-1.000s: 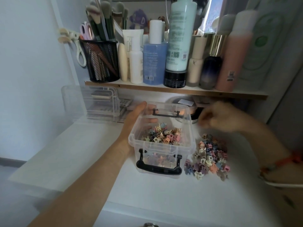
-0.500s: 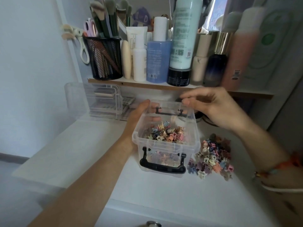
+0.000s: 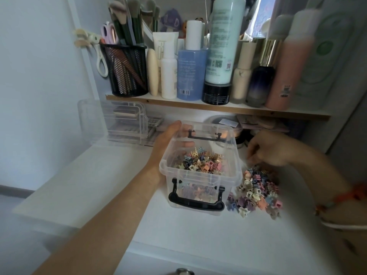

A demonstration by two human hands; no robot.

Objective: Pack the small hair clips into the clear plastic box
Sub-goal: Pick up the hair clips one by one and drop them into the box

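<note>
A clear plastic box [image 3: 228,176] with black latches stands open on the white desk, partly filled with small pastel hair clips [image 3: 200,161]. My left hand [image 3: 168,139] grips the box's left wall, fingers wrapped round its far corner. A loose pile of hair clips [image 3: 256,192] lies on the desk just right of the box. My right hand [image 3: 268,148] hovers at the far edge of that pile, fingers curled down toward the clips; whether it pinches any is blurred.
The box's clear lid [image 3: 119,124] leans at the back left. A shelf [image 3: 218,109] just above holds bottles and a black mesh brush holder [image 3: 127,70]. Round jars [image 3: 226,124] sit under the shelf behind the box.
My right hand rose from the pile to above the box's far rim, then dropped back right to the top of the pile. My left hand stayed on the box.
</note>
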